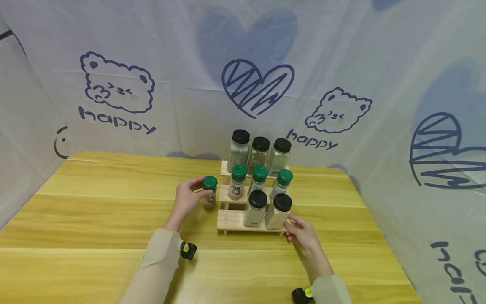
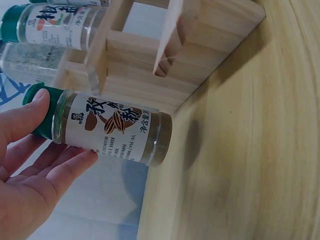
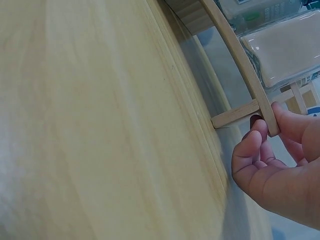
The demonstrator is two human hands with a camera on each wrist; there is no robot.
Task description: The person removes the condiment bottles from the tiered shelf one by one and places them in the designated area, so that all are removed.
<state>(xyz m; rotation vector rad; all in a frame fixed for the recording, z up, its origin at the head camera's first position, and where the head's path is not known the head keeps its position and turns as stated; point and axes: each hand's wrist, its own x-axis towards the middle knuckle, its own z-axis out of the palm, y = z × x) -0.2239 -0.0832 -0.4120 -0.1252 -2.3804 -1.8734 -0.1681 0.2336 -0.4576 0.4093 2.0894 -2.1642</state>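
Note:
My left hand (image 1: 188,197) holds a green-capped spice jar (image 2: 110,125) between thumb and fingers, just left of a three-step wooden rack (image 1: 232,218). In the left wrist view, this jar has a printed label and brown powder, and its base is apart from its shadow on the tabletop. With thumb and curled fingers, my right hand (image 3: 280,160) pinches the front right end of the rack's lowest shelf (image 3: 245,70). Beside that hand, a black-capped jar (image 1: 277,215) of pale powder stands on the lowest shelf, next to another black-capped jar (image 1: 254,213).
Three green-capped jars, one of them at the left end (image 1: 236,185), stand on the middle step. Three taller black-capped jars, including one in the middle (image 1: 259,157), occupy the top step. A printed cloth (image 1: 182,84) hangs behind the wooden table (image 1: 95,219).

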